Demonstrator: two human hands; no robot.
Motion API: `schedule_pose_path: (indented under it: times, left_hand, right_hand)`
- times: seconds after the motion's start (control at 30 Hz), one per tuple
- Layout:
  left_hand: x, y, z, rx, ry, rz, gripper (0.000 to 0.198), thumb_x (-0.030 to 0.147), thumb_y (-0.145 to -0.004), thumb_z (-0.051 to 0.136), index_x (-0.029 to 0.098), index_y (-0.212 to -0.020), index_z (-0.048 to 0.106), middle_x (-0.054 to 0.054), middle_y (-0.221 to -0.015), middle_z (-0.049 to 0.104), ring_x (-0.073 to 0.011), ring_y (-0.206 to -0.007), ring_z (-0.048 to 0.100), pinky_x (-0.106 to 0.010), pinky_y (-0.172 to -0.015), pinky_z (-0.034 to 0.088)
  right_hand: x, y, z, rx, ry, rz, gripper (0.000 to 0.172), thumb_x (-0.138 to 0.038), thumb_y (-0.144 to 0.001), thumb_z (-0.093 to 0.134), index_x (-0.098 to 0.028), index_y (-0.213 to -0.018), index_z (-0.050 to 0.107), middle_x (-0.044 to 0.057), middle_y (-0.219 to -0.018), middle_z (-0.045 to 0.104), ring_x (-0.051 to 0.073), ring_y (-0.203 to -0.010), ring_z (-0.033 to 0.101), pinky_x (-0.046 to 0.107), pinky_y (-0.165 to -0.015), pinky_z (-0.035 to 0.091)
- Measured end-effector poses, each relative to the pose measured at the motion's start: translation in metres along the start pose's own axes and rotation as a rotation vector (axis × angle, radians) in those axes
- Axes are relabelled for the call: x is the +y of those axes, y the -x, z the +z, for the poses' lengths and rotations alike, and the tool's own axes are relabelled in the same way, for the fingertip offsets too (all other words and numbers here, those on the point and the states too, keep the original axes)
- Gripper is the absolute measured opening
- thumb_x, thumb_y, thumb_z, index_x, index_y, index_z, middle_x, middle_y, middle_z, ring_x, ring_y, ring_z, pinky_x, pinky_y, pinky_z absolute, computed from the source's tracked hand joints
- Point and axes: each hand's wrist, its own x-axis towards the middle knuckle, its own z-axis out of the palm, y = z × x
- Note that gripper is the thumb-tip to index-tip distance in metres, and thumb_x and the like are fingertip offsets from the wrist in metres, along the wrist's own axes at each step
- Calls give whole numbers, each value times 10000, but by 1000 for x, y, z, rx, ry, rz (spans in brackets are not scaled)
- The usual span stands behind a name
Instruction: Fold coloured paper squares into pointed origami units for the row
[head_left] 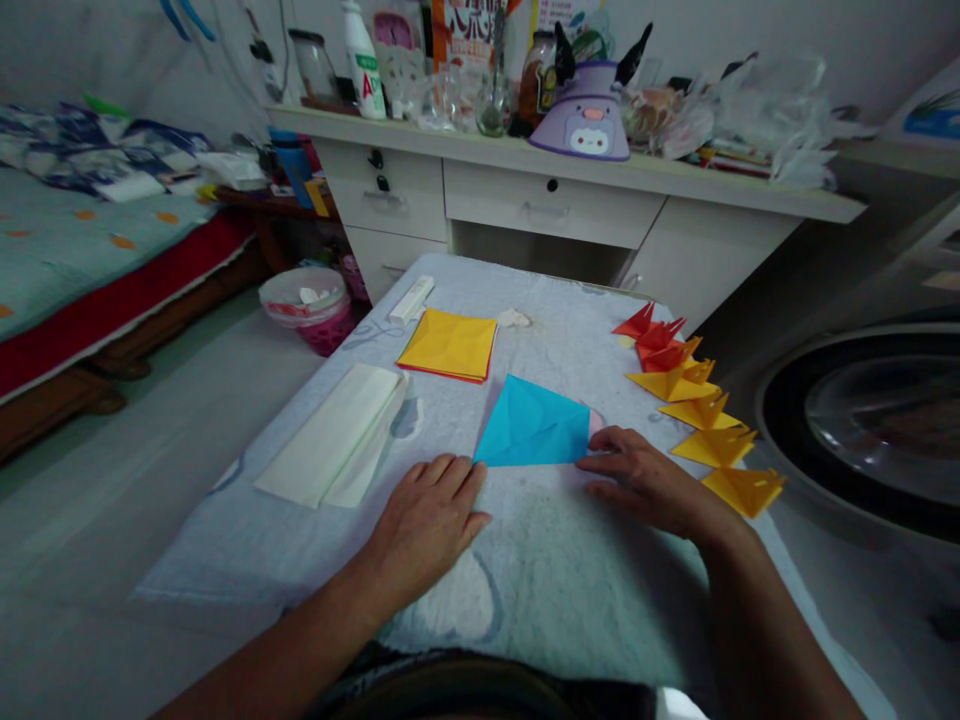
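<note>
A sheet of blue origami paper [536,425], creased and partly folded, lies on the cloth-covered table in front of me. My left hand [431,515] rests palm down, its fingertips on the paper's near left corner and the thumb a little apart. At the near right corner, my right hand [637,475] touches the edge with loosely spread, bent fingers. Beyond the blue sheet sits a stack of square paper [450,342], yellow on top with red edges beneath. Folded paper cranes [709,410], red at the back and yellow nearer, stand in a row along the right side.
Left of my hands lies a folded pale paper towel [334,435], with a small white box [412,299] behind it. A white counter [480,150] crowded with bottles and bags stands beyond the table. A waste bin [326,325] is on the floor at left, a washing machine [870,420] at right.
</note>
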Motion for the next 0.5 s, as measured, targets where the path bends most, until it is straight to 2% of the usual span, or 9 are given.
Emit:
schedule_pose_path:
  times: [0.3, 0.43, 0.5]
  left_hand:
    - [-4, 1, 2, 11, 39, 1, 417, 335, -902, 579, 207, -1295, 526, -81, -1208, 602, -268, -1098, 511, -434, -909, 429]
    - [-6, 1, 1, 13, 97, 6, 406, 319, -891, 594, 231, -1282, 530, -70, -1200, 593, -261, -1102, 504, -428, -919, 431]
    - [-7, 0, -2, 10, 136, 8, 403, 308, -881, 606, 236, -1271, 532, -67, -1190, 588, -255, -1103, 500, -423, -931, 433]
  right_hand:
    - [5, 4, -1, 58, -20, -8, 253, -364, -916, 560, -323, -1110, 718, 90, -1121, 619, 247, -1037, 581, 439, -907, 496]
    - [4, 0, -3, 76, -51, 1, 260, -369, -940, 510, -263, -961, 747, 81, -1024, 654, 225, -963, 605, 399, -869, 502]
    - [5, -2, -2, 138, -84, 36, 293, -356, -953, 472, -226, -894, 728, 78, -929, 663, 213, -879, 612, 383, -828, 506]
